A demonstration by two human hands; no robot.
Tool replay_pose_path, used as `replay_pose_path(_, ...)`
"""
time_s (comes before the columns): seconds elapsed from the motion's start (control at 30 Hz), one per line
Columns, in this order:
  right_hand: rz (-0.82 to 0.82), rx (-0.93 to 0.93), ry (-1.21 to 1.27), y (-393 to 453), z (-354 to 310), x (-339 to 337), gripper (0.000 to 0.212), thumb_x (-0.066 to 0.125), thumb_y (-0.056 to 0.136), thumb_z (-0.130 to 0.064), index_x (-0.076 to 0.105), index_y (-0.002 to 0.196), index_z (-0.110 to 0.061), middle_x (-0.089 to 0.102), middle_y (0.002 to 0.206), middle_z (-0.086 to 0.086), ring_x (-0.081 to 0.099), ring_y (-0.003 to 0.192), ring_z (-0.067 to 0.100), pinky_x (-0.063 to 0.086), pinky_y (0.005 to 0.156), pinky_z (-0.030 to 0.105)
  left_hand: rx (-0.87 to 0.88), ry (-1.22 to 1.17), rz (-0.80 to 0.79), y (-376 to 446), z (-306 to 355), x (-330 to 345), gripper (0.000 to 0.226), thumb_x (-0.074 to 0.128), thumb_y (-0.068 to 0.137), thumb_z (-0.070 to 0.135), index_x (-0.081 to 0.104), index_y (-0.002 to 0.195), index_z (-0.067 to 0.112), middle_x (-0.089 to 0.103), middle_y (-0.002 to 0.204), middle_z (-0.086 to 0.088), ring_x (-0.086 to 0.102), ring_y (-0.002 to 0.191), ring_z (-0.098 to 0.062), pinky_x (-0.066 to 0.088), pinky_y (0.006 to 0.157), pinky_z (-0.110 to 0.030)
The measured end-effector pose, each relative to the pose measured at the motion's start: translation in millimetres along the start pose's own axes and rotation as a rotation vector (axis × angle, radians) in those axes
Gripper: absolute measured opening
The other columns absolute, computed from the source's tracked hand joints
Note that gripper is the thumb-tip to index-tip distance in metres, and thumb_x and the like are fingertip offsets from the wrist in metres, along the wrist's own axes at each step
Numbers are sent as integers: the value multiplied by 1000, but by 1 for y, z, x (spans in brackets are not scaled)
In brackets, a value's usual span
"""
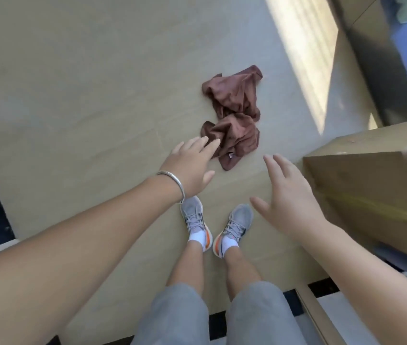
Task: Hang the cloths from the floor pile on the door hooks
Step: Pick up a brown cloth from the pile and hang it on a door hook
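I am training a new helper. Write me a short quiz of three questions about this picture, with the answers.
1. True or false: the left hand already grips a cloth.
2. What stands on the floor at the person's right? A) a bucket B) a cardboard box C) a chair
3. Fill in: the brown cloths lie in front of the person's ____.

Key: 1 false, both it and the right hand are open and hold nothing. 2 B, the cardboard box. 3 shoes.
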State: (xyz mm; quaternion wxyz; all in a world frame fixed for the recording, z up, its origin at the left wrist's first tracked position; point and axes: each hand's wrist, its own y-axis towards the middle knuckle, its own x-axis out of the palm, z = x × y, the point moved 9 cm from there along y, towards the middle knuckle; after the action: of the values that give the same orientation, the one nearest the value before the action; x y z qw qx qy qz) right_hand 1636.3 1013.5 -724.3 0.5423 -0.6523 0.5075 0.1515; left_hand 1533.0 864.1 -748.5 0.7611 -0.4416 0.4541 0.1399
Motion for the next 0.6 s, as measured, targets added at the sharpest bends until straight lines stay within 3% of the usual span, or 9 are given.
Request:
replay_pose_path(0.2,-94,-12,-29,106,43,127,84,64,83,-37,21,151,-13,24,155,8,21,143,24,21,115,35,105,34,-16,83,-33,125,58,53,93,31,32,146,18,40,147,-1,30,138,-21,22,109,-35)
replay_pose_path(0.4,-175,-39,-135,186,87,244,80,59,84,-38,20,150,-14,25,155,4,20,143,22,22,116,38,126,-17,-95,148,-53,262,57,47,95,26,27,148,19,38,148,2,34,136,-18,31,103,-33)
replay_pose_path(0.6,-204,-83,-234,246,122,320,79,58,85,-39,18,150,-17,21,156,4,16,144,22,20,116,38,120,-42,-133,215,-71,356,55,43,96,18,26,148,19,38,147,2,36,133,-20,36,97,-34)
